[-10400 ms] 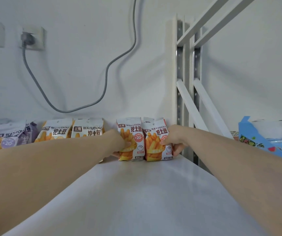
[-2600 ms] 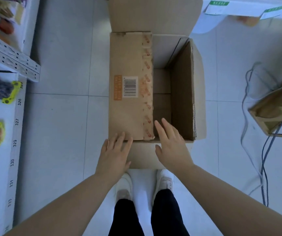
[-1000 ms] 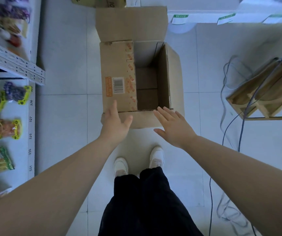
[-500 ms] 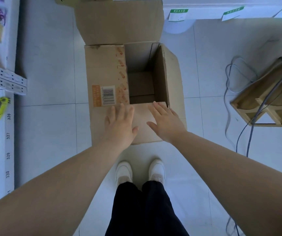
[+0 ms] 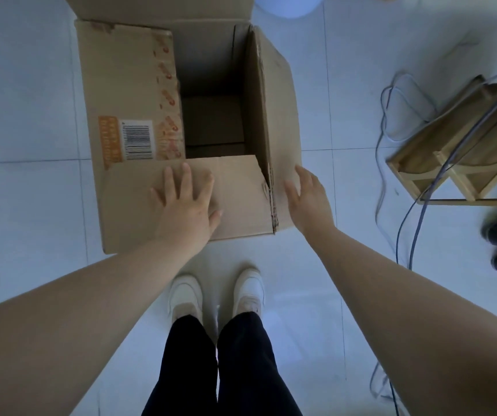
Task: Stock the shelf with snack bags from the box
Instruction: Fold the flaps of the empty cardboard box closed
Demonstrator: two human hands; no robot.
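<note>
Left forearm (image 5: 76, 310), right forearm (image 5: 406, 295): both bare to frame edge. Left hand (image 5: 185, 205) bare, right hand (image 5: 310, 199) bare too. Lower down, black trousers (image 5: 241, 367), plain, slim legs, hems over shoe tops. Left shoe (image 5: 185, 298), right shoe (image 5: 248, 291): white low sneakers, rounded toes, smooth uppers.

Tiled floor (image 5: 31, 205); box (image 5: 133, 85); cables (image 5: 403, 223); wooden rack (image 5: 451, 163).
</note>
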